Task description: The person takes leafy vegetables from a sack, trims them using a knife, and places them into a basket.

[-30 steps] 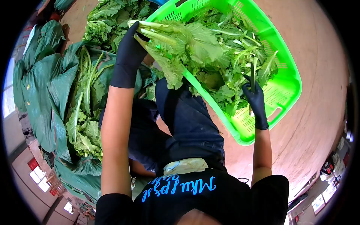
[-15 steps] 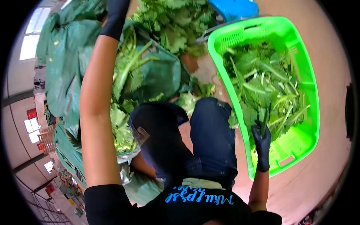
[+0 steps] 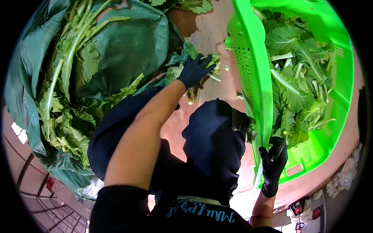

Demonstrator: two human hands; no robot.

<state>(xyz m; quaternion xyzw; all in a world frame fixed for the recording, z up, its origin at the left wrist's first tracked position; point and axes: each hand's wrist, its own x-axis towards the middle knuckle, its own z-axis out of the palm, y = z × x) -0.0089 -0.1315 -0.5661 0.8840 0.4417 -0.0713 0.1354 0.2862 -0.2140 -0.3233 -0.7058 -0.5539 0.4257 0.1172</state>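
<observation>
My left hand, in a black glove, has its fingers spread over a small pile of leafy green stalks on the floor between the sack and the crate. It covers part of the pile, and I cannot tell how firmly it touches. My right hand, also gloved in black, is closed around a knife at the near left rim of the bright green crate. The dark blade points up; the handle is hidden in the palm. Cut leafy greens fill much of the crate.
On the left lies a large green woven sack with long-stemmed greens on it. More leaves lie at the top. My knees in dark trousers are between sack and crate. Small scraps dot the floor.
My left hand has come down from the top left to the stalks on the floor. My right hand has drawn back with the knife from the greens towards the rim. The view has shifted.
</observation>
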